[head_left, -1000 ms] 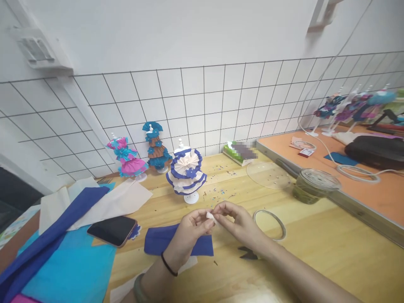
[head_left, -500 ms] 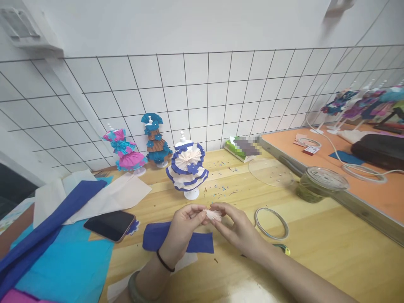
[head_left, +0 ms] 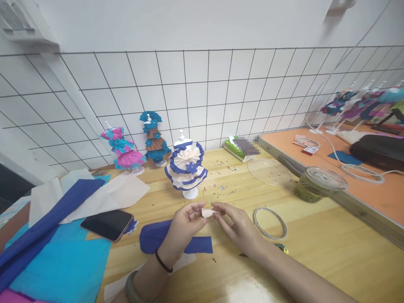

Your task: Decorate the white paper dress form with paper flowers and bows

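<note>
Dark-screened phone [head_left: 107,224], white tiled wall [head_left: 196,93].

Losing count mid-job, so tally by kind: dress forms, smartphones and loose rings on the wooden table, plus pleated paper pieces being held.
Dress forms: 3
Smartphone: 1
Loose ring: 1
Pleated paper piece, held: 1
Total: 6

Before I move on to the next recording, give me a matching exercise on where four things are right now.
1. pleated paper
2. phone
3. silvery ring
4. black pouch

A. on the orange surface
B. lying partly on bright blue paper
C. between the left hand and right hand
D. flat on the wooden table, to the right of both hands

Pairs: 1-C, 2-B, 3-D, 4-A
</note>
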The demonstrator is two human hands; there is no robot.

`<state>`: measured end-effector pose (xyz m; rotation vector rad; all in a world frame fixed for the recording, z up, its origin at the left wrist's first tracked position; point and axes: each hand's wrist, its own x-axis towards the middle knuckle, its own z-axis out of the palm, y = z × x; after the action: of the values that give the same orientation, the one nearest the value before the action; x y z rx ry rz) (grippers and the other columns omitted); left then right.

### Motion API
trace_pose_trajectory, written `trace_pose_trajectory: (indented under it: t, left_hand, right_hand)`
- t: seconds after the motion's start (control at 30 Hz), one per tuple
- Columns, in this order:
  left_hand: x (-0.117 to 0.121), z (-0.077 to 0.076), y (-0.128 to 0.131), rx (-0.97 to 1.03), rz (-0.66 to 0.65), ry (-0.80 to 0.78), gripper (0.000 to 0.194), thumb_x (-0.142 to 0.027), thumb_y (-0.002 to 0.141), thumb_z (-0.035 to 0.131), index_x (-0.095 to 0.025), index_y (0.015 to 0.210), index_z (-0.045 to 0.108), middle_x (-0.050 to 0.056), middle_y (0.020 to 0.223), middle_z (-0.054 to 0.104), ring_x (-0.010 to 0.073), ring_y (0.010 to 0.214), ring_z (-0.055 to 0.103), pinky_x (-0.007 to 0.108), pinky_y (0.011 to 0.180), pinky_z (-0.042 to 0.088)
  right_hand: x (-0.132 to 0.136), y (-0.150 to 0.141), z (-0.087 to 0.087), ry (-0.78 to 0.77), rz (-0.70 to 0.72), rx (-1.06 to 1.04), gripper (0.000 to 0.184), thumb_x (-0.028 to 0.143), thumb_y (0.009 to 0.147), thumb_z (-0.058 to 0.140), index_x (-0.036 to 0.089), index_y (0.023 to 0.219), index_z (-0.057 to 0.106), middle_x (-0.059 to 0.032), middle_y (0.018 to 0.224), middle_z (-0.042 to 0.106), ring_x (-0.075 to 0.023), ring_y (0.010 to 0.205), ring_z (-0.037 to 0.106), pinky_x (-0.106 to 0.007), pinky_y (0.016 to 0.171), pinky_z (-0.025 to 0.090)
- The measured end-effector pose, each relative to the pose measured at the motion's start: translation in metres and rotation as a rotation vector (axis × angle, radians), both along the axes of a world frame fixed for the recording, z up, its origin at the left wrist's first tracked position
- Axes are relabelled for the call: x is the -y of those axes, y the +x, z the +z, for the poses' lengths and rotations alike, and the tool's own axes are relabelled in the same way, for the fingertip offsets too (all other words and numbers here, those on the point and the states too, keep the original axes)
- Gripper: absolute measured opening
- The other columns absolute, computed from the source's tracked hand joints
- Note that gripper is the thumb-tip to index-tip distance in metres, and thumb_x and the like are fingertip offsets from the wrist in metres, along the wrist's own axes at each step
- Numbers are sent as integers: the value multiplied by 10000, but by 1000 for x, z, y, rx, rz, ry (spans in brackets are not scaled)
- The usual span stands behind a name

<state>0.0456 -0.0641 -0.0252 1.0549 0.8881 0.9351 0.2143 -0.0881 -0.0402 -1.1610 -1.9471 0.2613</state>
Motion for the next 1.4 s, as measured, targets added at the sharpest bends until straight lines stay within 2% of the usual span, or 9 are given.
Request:
trace_pose_trajectory:
  t: [0.13, 0.33, 0.43, 0.53, 0.7, 1.1, 1.2, 1.3, 1.4]
  left_hand:
    - [1, -2, -1, -48, -91, 81, 516, -159, 633, 695, -186, 1113, 506, 69, 1061, 587, 168, 941, 576, 274, 801, 452]
    - [1, -4, 0, -364, 17, 282, 307, -222, 714, 598, -157, 1015, 601, 62, 880, 632, 162, 753, 591, 285, 707, 463]
    - [1, -4, -1, -491, 61, 462, 289, -194, 720, 575, -197, 1005, 626, 43, 860, 652, 171, 770, 584, 289, 729, 450]
    - [2, -5, -2, -568, 62, 559, 323, -173, 722, 561, -218, 1038, 613, 36, 865, 659, 180, 794, 581, 305, 764, 440]
    - [4, -8, -3, -621, 64, 625, 458, -173, 721, 568, -221, 1174, 523, 43, 955, 644, 193, 869, 568, 336, 823, 424]
    - [1, -9, -4, -677, 31, 745, 430, -166, 764, 519, -232, 1189, 508, 42, 923, 652, 207, 908, 565, 360, 861, 395]
    - [0, -7, -4, -779, -15, 804, 294, -208, 797, 499, -209, 1080, 577, 65, 943, 636, 217, 908, 548, 360, 821, 401]
    - [0, -4, -5, -847, -91, 843, 198, -221, 834, 449, -207, 889, 639, 56, 844, 638, 207, 839, 541, 339, 746, 407]
    - [1, -2, -5, -865, -61, 849, 163, -212, 822, 466, -194, 802, 626, 47, 778, 627, 198, 789, 537, 331, 716, 403]
  right_hand:
    - [1, 0, 3, 4, 63, 45, 243, 162, 868, 422, 196, 1096, 498, -96, 972, 663, -184, 873, 635, -322, 745, 520]
    - [2, -2, 7, 2, 96, 61, 257, 169, 866, 438, 194, 1115, 498, -92, 982, 661, -182, 886, 631, -322, 763, 513]
    - [2, -2, 5, -37, 102, 39, 289, 179, 862, 455, 199, 1151, 471, -93, 1035, 640, -181, 933, 610, -322, 789, 504]
    - [1, -1, 2, -41, 92, 26, 304, 188, 863, 457, 208, 1166, 458, -98, 1025, 636, -191, 922, 605, -343, 784, 500]
    - [-1, -1, -1, -25, 82, 37, 315, 187, 862, 454, 201, 1177, 441, -94, 928, 648, -199, 854, 613, -352, 741, 504]
    - [-1, -2, -1, -76, 74, 56, 314, 197, 865, 446, 195, 1179, 451, -102, 971, 648, -200, 895, 609, -356, 778, 490]
    - [-1, -2, -1, -72, 83, 85, 307, 185, 866, 446, 199, 1172, 456, -91, 962, 646, -193, 878, 602, -347, 769, 483]
    - [0, -2, 0, -74, 82, 103, 294, 181, 867, 445, 193, 1160, 458, -86, 944, 646, -194, 866, 596, -346, 758, 481]
    - [0, -1, 0, -76, 81, 96, 293, 177, 866, 442, 194, 1159, 453, -83, 929, 648, -193, 857, 598, -347, 752, 482]
